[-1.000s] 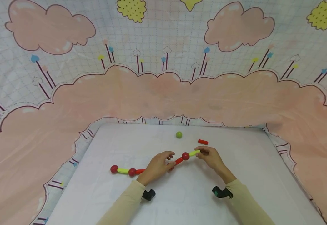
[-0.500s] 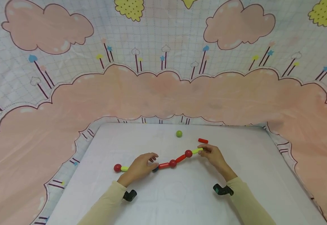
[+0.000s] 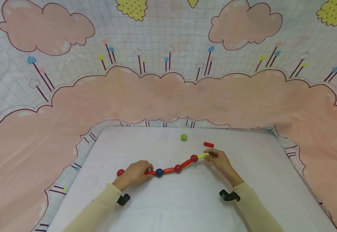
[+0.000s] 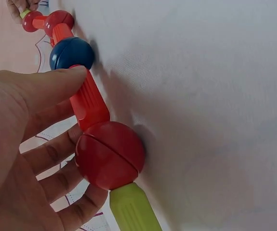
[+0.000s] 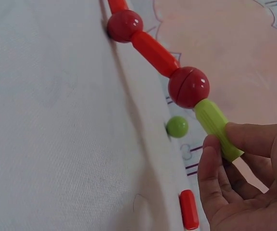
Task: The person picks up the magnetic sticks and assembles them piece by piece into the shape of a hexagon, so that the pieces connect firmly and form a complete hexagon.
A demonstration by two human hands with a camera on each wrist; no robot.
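A chain of toy rods and balls stretches across the table in the head view. My left hand (image 3: 135,173) pinches a red rod (image 4: 90,101) near the chain's left part, thumb on top and fingers behind. That rod lies between a blue ball (image 3: 159,172) and a red ball (image 4: 110,155), which the hand hides from the head view. A yellow-green rod (image 4: 134,208) follows, then a red end ball (image 3: 120,172). At the other end, my right hand (image 3: 219,161) grips a yellow-green rod (image 5: 215,126) between thumb and fingers. It joins a red ball (image 5: 189,87).
A loose green ball (image 3: 184,137) and a loose red rod (image 3: 208,144) lie toward the back of the white table (image 3: 186,206). Behind it hangs a patterned cloth (image 3: 168,96) with printed clouds.
My left hand has moved left along the chain to the red rod, uncovering the blue ball. The right hand lifted its end slightly up and right, then stayed nearly still.
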